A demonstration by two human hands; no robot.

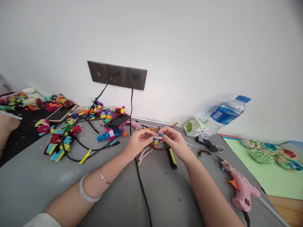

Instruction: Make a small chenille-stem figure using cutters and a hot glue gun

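Note:
Over the middle of the grey table, my left hand and my right hand meet fingertip to fingertip. Between them they pinch a short pale pink pipe cleaner; its far end is hidden by my fingers. More pink pipe cleaners lie on the table just below my left hand. Under my right hand is a tool with a black and yellow handle, its head covered by the hand. Small colourful bits and a reddish ring-shaped strand show beneath my fingers, partly hidden.
Pipe-cleaner figures, a pink-edged phone and looped black cables lie left. Right are a water bottle, a small box, keys and a pink glue gun. Another person's hand is far left.

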